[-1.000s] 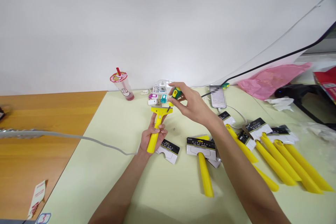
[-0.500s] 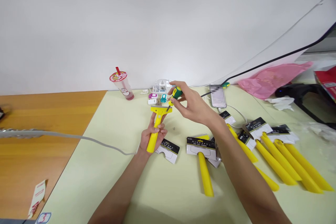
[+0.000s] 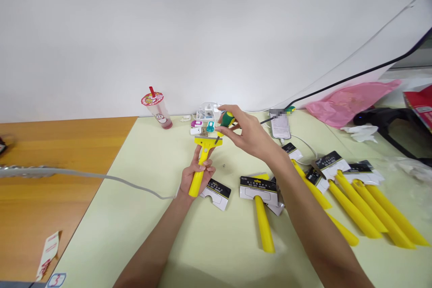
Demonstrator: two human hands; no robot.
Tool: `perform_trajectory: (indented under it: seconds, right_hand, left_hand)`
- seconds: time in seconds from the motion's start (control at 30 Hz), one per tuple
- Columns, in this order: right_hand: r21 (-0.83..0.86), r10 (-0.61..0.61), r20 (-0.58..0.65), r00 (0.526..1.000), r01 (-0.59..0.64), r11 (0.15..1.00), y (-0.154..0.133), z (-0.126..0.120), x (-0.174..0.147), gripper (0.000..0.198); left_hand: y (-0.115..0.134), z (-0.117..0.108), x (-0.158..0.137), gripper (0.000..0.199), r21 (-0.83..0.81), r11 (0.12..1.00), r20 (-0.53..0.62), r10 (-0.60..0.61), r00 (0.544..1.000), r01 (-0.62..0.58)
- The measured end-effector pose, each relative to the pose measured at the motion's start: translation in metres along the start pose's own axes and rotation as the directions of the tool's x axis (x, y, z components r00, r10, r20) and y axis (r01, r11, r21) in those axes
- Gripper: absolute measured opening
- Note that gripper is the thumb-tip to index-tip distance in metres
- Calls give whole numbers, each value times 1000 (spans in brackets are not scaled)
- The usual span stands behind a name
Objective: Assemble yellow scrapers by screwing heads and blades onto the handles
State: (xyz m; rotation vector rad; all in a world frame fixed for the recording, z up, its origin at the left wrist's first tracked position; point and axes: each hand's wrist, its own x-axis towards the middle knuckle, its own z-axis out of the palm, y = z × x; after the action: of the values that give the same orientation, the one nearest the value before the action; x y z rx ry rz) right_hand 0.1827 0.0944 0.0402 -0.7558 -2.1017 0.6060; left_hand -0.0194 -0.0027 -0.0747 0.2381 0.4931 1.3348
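Above the pale green tabletop, the left hand is closed around the handle of a yellow plastic scraper, holding it upright with the head uppermost. The right hand pinches a small green-and-yellow-handled screwdriver, its tip set at the scraper's head. Judged light and rigid, the scraper has a smooth handle that may slip or twist under turning force; mid-handle is the sound grip, clear of the blade edge. More yellow-handled scrapers with black-and-white cards lie to the right.
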Motion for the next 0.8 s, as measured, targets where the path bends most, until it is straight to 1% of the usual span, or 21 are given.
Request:
perform_trajectory:
  seconds: [0.2,0.3,0.47,0.57,0.7,0.8]
  right_hand:
    - [37,-64,76,995,61,997,-1,1,-3,56]
    - [55,-53,76,996,49,997,-1,1,-2,56]
    - [51,-49,43,998,46,998,-1,0,0,48]
    - [26,-21,36,999,20,999,-1,0,1,45]
    - [-1,-2,47,999,2,1000,-2,0,-1,48]
    - [9,-18,74,997,17,1000,-3,0,-2,52]
  left_hand:
    - [-1,-3,1,84,-48,999,7,-2,1000,2]
    - [-1,-3,1,83,-47,999,9,-4,1000,4]
    - [0,-1,0,82,-32,999,7,-4,1000,5]
    - [0,0,0,81,-33,999,4,-4,1000,4]
    - [0,0,0,81,-45,999,10,-5,1000,5]
    - [-1,-1,0,81,-42,999,13,0,1000,1]
